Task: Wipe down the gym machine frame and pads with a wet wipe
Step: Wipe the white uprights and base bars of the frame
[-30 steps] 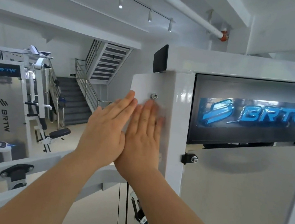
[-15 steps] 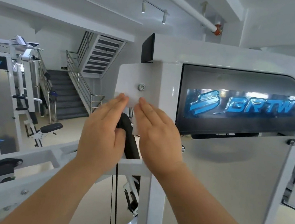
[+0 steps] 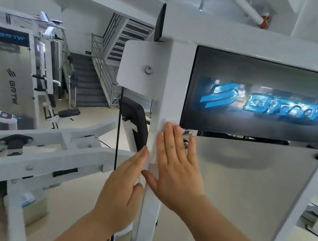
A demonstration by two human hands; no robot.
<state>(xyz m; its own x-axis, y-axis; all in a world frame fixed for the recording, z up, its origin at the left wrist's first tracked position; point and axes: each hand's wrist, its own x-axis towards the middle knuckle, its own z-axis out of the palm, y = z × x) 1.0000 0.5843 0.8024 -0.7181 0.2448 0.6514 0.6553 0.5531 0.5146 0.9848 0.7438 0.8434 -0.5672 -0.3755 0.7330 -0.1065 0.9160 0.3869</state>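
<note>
The wipe (image 3: pixel 156 140) lies pressed flat against the white post (image 3: pixel 151 209) of the machine frame, a pale crumpled sheet showing above and to the left of the right hand's fingers. The right hand (image 3: pixel 177 162) is spread wide, palm and fingers flat on the wipe and post, not curled round anything; it pins the wipe by pressure alone. The left hand (image 3: pixel 123 192) sits just beside it on the post's left edge, fingers straight and together, thumb tucked toward the post; whether it also touches the wipe I cannot tell.

The step in hand looks like wiping the front of the upright, somewhere in the middle of the frame work. The next move likely calls for a steady slide along the post with even pressure, so the wipe does not bunch or slip out from under the palm.

Just right of the hands sit a small bolt bracket (image 3: pixel 186 142) and the grey shroud (image 3: pixel 245 191); above these is the dark logo panel (image 3: pixel 266 101). Left of the grip run a black cable (image 3: pixel 118 131) and a black pad (image 3: pixel 138 121), not yet reached.
</note>
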